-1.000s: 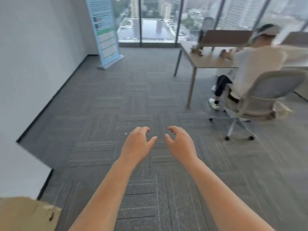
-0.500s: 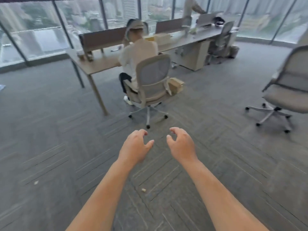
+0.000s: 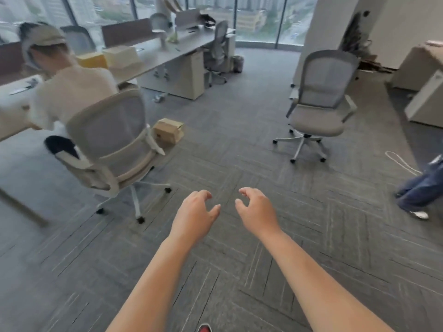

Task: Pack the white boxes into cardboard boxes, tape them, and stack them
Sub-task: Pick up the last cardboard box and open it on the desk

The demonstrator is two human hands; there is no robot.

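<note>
The small brown cardboard box [image 3: 169, 130] sits on the grey carpet [image 3: 239, 149] beside an occupied beige mesh office chair [image 3: 112, 142], well apart from you. Your left hand [image 3: 194, 216] and right hand [image 3: 257, 212] hover near each other, fingers loosely curled, holding nothing.

The view is swinging rightward across the grey carpeted floor [image 3: 239, 144]. The seated person in a pale shirt [image 3: 69, 97] is sliding from the upper right of the frame to the left side, and the small brown cardboard box [image 3: 169, 130] is travelling left with them. An empty grey mesh swivel chair [image 3: 318, 104] is coming in toward the upper right. A white pillar [image 3: 330, 25], legs in blue jeans [image 3: 422, 188] at the right edge and a red shoe tip [image 3: 204, 329] at the bottom edge are entering the frame, while the standing banner and white wall are dropping out on the left.
</note>
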